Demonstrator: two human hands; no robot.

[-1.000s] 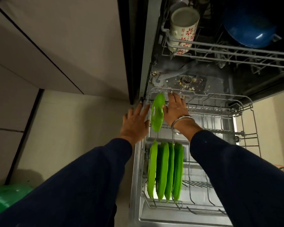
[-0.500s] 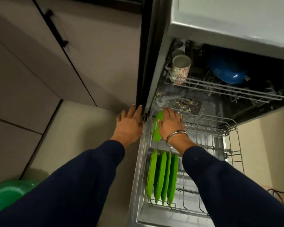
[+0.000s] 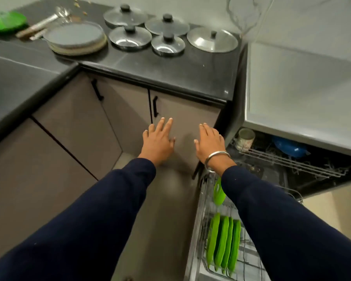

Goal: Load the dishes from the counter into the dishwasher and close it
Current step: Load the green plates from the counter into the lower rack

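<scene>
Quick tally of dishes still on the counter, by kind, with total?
Round metal lids with black knobs: 5
Stacked grey plates: 1 stack, number of plates unclear
Green plate at the far left: 1
Metal utensils: blurred, cannot count
Total: 7 countable items

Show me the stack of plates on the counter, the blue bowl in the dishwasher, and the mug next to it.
stack of plates [image 3: 75, 35], head view, on the top plate's flat face.
blue bowl [image 3: 288, 148], head view, on its rounded outside.
mug [image 3: 245, 138], head view, on its side wall.
</scene>
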